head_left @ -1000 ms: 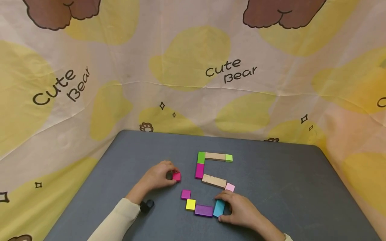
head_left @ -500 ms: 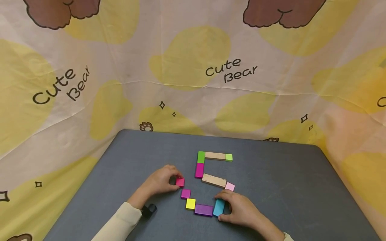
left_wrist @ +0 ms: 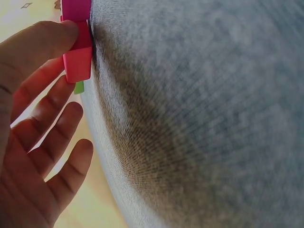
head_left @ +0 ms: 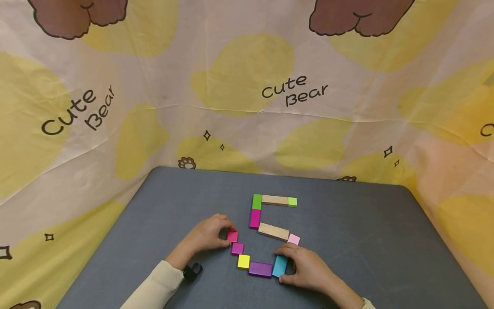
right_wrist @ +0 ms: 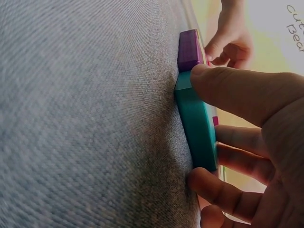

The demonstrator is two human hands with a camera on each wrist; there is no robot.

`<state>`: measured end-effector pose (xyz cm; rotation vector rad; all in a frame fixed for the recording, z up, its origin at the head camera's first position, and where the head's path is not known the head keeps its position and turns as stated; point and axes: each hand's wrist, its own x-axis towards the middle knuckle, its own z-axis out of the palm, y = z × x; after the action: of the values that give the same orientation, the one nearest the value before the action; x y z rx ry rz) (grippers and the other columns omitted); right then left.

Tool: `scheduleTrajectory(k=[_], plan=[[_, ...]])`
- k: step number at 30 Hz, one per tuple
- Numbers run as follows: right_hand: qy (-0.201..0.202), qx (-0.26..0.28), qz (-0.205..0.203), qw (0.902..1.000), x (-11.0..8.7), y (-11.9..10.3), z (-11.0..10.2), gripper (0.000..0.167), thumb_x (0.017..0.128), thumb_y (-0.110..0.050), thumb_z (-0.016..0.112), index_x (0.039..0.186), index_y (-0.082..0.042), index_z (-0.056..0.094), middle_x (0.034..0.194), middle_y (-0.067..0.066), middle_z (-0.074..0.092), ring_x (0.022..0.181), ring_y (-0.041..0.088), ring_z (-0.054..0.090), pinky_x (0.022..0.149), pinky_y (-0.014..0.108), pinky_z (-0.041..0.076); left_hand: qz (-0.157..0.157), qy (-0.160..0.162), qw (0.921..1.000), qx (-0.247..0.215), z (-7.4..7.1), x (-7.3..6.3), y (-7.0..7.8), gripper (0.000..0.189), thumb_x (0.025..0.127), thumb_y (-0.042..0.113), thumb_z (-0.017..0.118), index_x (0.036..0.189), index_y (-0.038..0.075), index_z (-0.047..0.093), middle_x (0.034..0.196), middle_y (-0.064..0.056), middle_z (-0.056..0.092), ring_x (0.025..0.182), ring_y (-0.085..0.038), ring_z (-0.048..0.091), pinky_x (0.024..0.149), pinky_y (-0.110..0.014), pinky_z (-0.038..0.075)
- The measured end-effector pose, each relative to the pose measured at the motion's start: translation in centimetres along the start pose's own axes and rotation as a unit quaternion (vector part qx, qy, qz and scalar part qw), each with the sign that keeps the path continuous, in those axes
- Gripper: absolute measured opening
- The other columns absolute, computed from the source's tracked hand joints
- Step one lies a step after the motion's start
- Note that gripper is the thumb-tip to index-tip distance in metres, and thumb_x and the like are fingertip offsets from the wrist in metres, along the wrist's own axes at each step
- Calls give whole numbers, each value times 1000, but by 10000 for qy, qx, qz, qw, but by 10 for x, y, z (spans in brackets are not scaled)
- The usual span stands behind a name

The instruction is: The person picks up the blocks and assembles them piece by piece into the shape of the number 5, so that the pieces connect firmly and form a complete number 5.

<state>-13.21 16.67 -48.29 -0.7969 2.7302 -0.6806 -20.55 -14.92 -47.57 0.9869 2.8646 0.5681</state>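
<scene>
My left hand [head_left: 212, 232] pinches a pinkish-red square block [head_left: 232, 237] between thumb and fingertips. In the left wrist view this red block [left_wrist: 78, 64] meets a magenta block [left_wrist: 76, 8]. From there a small magenta block [head_left: 237, 249], a yellow block [head_left: 243, 262] and a purple rectangular block [head_left: 260, 269] step down to the right. A blue block [head_left: 279, 266] adjoins the purple one's right end. My right hand [head_left: 308, 268] grips that blue block, thumb at its near end and a finger at its far end, as the right wrist view shows.
Farther up the grey table [head_left: 347, 236], a light pink block [head_left: 293, 239], a bare wood block [head_left: 273, 231], a long magenta block [head_left: 255, 219], a green block [head_left: 257, 201], another wood block [head_left: 275, 200] and a light green block [head_left: 292, 202] continue the line. A patterned cloth [head_left: 239, 86] hangs behind.
My left hand has brought the red block toward me and slightly right, up to the small magenta block's corner. The right hand stays on the blue block.
</scene>
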Motion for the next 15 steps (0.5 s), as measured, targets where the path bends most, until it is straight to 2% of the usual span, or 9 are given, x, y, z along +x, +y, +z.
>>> scheduleTrajectory(k=[15], plan=[[194, 21, -181, 9996, -3, 2, 1, 54, 75, -44, 78, 122, -22, 64, 120, -5, 63, 98, 7, 56, 81, 31, 52, -23, -86, 9999, 101, 3, 0, 0, 27, 77, 26, 76, 103, 20, 72, 96, 9, 62, 92, -8, 54, 81, -30, 51]])
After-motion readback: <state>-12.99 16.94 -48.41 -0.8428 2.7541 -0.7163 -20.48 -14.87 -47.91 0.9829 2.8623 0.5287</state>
